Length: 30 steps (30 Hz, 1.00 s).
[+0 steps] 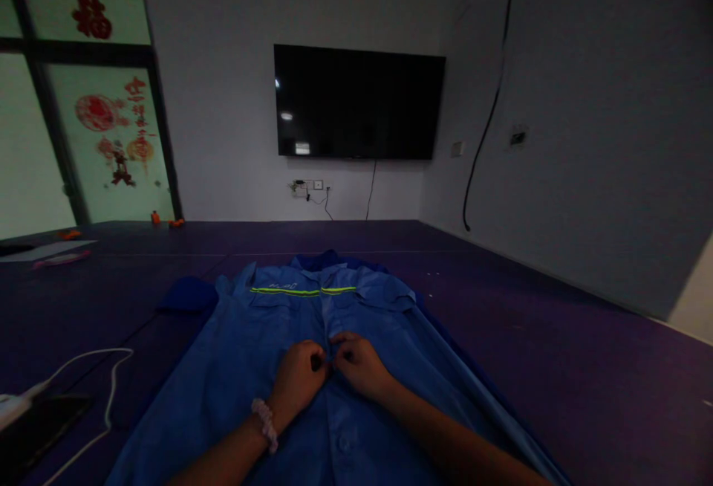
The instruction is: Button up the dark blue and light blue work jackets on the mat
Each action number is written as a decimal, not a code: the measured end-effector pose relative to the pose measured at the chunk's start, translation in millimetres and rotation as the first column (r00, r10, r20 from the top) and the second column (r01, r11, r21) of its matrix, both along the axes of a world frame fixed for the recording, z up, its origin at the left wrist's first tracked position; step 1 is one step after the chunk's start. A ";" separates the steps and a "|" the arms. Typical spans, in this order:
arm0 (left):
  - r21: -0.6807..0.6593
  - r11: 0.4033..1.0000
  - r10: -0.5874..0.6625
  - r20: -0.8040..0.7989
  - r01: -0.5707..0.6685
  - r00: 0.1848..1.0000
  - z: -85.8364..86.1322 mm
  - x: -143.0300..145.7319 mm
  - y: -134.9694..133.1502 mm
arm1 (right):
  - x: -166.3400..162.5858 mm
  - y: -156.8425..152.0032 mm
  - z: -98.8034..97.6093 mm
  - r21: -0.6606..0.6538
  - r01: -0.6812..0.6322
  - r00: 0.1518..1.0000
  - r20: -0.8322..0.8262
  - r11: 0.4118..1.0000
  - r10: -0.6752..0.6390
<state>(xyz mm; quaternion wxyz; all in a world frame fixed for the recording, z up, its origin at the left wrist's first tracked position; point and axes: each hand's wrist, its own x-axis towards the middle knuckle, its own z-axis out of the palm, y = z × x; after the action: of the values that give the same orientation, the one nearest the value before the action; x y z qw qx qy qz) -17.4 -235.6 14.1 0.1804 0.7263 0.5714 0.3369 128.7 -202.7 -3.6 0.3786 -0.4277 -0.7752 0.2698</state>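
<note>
A blue work shirt (250, 352) with a yellow-green reflective stripe across the chest lies flat, front up, on the dark purple surface (529, 337). My left hand (298, 380), with a pale beaded bracelet at the wrist, and my right hand (361, 364) meet at the shirt's middle front placket. Both hands are closed in a pinch on the placket fabric, fingertips almost touching each other. What lies between the fingertips, perhaps a button, is too small and dark to make out.
A white cable (94, 367) runs from a white plug (11, 406) beside a dark phone (38, 426) at the left. A folded blue cloth (186, 296) lies left of the collar. A wall television (359, 102) hangs ahead; a decorated glass door (105, 129) stands far left.
</note>
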 end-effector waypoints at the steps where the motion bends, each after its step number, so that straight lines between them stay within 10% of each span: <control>1: 0.005 1.000 -0.002 -0.017 0.002 1.000 0.1 0.0 0.2 | 0.0 0.0 0.0 -0.004 0.004 1.000 0.000 1.000 -0.004; 30: 0.020 0.998 -0.053 -0.099 0.055 0.994 -2.1 -0.1 2.6 | -1.5 0.1 -0.6 0.060 0.005 0.999 -0.036 0.998 -0.003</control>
<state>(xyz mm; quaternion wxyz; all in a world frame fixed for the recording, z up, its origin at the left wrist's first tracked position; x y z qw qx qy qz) -17.4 -233.1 12.1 0.1526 0.7592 0.5558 0.3024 127.2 -202.6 -4.3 0.4057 -0.4129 -0.7752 0.2530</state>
